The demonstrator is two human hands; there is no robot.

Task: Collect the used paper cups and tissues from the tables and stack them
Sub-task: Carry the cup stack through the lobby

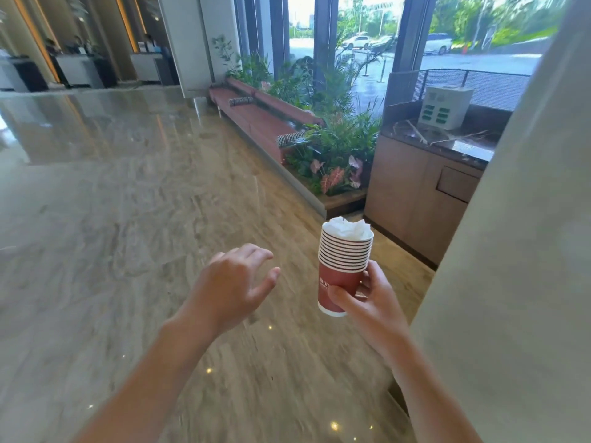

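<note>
My right hand [372, 298] grips a stack of several nested red paper cups [343, 266] by the bottom cup, holding it upright above the floor. Crumpled white tissue [348, 229] fills the top cup and pokes above its rim. My left hand [235, 282] hovers to the left of the stack, palm down, fingers loosely spread and holding nothing. A gap separates it from the cups.
Polished marble floor [144, 219] stretches ahead and left. A wide pale column [518, 251] stands close on the right. A wooden counter [425, 190] with a white charging box [446, 105] is ahead right, beside a planter [335, 155] and a red bench [256, 116]. Reception desks stand far left.
</note>
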